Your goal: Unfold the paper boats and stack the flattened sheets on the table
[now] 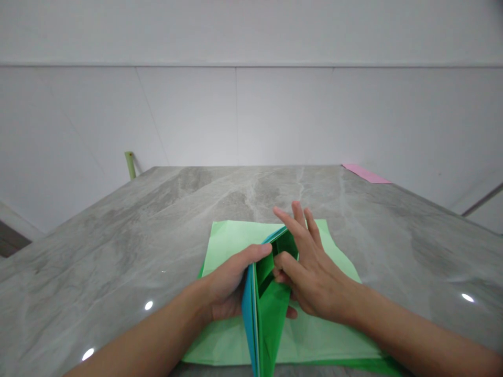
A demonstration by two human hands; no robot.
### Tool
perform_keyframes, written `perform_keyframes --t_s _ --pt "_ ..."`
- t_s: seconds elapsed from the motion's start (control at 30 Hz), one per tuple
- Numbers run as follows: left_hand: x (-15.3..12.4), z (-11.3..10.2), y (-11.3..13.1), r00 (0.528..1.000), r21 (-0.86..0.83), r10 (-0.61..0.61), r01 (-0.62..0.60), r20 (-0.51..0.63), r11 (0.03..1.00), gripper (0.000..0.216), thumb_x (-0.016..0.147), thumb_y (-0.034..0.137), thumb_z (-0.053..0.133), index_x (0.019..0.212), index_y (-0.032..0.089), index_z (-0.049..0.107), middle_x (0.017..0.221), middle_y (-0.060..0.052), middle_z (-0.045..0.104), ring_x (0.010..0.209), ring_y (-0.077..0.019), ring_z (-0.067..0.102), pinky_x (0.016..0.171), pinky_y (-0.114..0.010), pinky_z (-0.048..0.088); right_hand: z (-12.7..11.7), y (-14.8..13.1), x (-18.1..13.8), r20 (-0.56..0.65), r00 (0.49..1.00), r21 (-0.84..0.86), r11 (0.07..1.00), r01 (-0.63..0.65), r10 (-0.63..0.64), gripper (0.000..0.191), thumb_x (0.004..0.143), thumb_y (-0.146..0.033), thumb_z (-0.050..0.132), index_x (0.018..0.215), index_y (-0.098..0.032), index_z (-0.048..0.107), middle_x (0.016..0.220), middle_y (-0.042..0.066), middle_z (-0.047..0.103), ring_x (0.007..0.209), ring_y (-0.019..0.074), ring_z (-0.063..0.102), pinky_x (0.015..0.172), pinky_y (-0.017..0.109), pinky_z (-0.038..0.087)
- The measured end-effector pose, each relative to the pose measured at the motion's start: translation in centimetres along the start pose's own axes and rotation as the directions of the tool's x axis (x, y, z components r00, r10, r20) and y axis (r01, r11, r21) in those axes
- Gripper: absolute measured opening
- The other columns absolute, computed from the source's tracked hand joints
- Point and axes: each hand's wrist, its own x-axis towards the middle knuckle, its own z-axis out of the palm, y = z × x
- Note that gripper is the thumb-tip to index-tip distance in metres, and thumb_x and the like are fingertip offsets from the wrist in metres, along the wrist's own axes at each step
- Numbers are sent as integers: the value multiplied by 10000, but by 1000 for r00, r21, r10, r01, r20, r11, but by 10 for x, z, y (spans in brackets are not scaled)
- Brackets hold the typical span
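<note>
A folded paper piece (273, 319), green inside with blue layers on its left side, stands on edge above the light green sheet. My left hand (230, 283) is closed around its left side, the thumb over the upper edge and fingertips showing beneath on the right. At the opening between the folds is my right hand (310, 267), its thumb and bent index finger pressed against an inner green flap. Its other fingers stretch up and away. Part of the right fingertips is hidden inside the fold.
Beneath the hands lies a light green paper sheet (231, 343), with darker green paper (353, 364) showing under its edge. A pink paper (367, 174) rests at the far right edge of the grey marbled table (157, 225). A green strip (130, 165) stands near the back left edge, by the white wall.
</note>
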Motion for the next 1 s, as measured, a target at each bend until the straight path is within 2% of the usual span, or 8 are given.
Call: perform_keyframes --t_s 0.2,0.3,0.4,0.57,0.7,0.8,0.9,1.0 --pt "-1 1 6 998 8 -64 64 -1 998 624 729 599 685 1012 44 722 873 -151 729 818 -273 709 790 -443 577 -4 6 1 -11 996 -33 996 -84 83 86 848 -142 615 914 -192 589 1677 33 -101 1502 448 -81 1156 721 41" --pt "1 2 6 997 -9 -76 76 7 997 654 750 626 606 999 32 717 873 -157 716 810 -298 710 789 -468 566 -5 13 1 -94 974 -93 972 -214 205 78 861 -180 621 935 -187 645 1673 64 38 1503 466 -18 1146 728 81" --pt "2 4 6 997 -33 -73 73 -2 997 650 770 624 540 956 26 713 840 -144 700 750 -287 705 765 -471 565 -6 18 0 -171 954 -106 958 -268 248 60 843 -196 641 895 -180 665 1636 104 176 1500 472 52 1142 723 109" --pt "0 7 8 996 -25 -77 76 -40 997 659 817 623 453 960 31 703 813 -149 692 686 -261 684 739 -480 561 -11 27 -2 -174 963 -78 972 -222 206 106 825 -193 649 925 -185 684 1567 139 312 1489 463 150 1131 727 142" --pt "-2 5 9 991 12 -125 126 -56 992 715 830 658 432 950 5 697 812 -161 681 684 -256 680 763 -470 549 -17 39 -3 -135 984 -67 990 -128 118 60 817 -215 699 869 -238 716 1575 50 332 1488 448 168 1134 734 135" --pt "-2 2 9 987 60 -157 159 -37 985 752 809 698 446 927 0 701 799 -165 678 697 -276 689 784 -468 537 -20 44 -4 -141 989 -65 996 -58 48 54 823 -198 712 787 -239 708 1572 12 342 1479 434 204 1139 716 176" --pt "-2 1 8 981 102 -190 193 -40 976 764 808 720 435 918 15 709 794 -174 687 716 -277 690 811 -454 527 -19 45 -4 -156 987 -78 996 -42 29 94 850 -210 690 759 -216 670 1519 47 417 1447 420 283 1129 688 246" --pt "-2 4 7 980 106 -184 192 -76 976 678 809 663 471 945 45 713 841 -168 705 774 -277 695 818 -428 521 -17 43 -3 -182 983 -48 998 -35 25 76 876 -218 664 801 -213 649 1438 89 492 1404 397 357 1099 649 329"
